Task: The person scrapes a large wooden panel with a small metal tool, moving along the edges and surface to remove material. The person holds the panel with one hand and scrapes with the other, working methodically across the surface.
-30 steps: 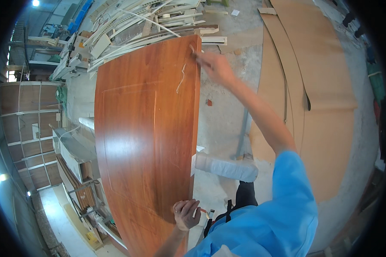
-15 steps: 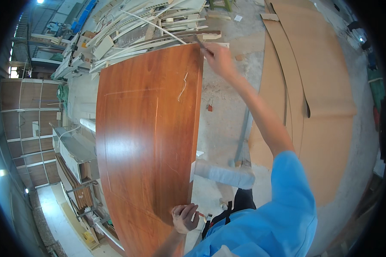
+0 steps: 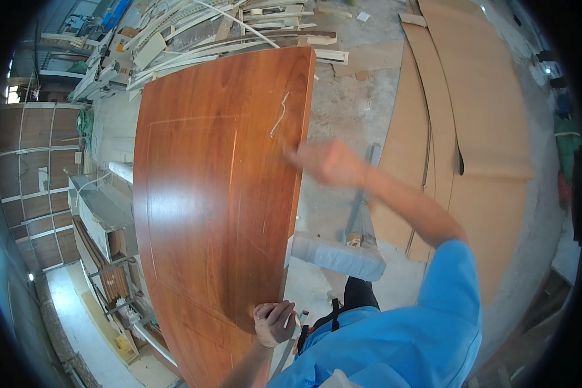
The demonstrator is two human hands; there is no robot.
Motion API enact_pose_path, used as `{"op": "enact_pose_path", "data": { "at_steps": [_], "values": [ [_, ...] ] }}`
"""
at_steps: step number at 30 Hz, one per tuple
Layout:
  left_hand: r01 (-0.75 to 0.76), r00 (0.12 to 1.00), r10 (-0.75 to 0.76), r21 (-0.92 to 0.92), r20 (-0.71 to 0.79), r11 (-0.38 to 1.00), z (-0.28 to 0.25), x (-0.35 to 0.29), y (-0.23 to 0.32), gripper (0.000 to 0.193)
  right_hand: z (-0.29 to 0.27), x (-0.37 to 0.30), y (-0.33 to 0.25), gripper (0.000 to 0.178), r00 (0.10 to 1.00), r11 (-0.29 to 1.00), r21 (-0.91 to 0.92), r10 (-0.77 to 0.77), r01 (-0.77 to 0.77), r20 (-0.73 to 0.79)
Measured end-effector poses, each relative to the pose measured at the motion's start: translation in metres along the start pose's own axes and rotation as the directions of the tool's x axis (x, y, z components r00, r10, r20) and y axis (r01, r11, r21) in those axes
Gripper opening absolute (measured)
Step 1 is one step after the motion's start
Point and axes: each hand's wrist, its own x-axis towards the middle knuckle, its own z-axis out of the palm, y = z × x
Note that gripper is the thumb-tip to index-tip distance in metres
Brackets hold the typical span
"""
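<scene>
A large reddish-brown wooden door panel (image 3: 200, 174) with a grooved rectangle on its face lies before me. My right hand (image 3: 330, 163) is closed beside the panel's right edge, blurred by motion. A thin tool (image 3: 290, 154) sticks out of it over the panel; its kind is too smeared to make out. Just beyond its tip, a thin pale strand (image 3: 279, 116) lies on the wood. At the near right edge is my left hand (image 3: 275, 322), its fingers curled; what they hold, if anything, is hidden.
Pale offcut strips (image 3: 200, 32) are heaped beyond the panel. Big brown cardboard sheets (image 3: 491, 129) cover the floor at right. A plastic-wrapped support (image 3: 339, 255) juts out from under the panel's right side. Boards and a frame (image 3: 113, 284) stand at left.
My right hand has come back toward me from the panel's far right corner, along its edge, with the thin tool. My left hand stays at the near edge. The view has shifted slightly.
</scene>
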Motion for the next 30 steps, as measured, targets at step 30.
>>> {"op": "enact_pose_path", "data": {
  "at_steps": [30],
  "values": [
    [0.026,0.999,-0.027,-0.028,-0.028,0.999,-0.004,0.007,0.005,0.034,-0.024,0.055,0.067,0.048,0.876,0.926,-0.084,0.316,-0.368,-0.364]
  ]
}}
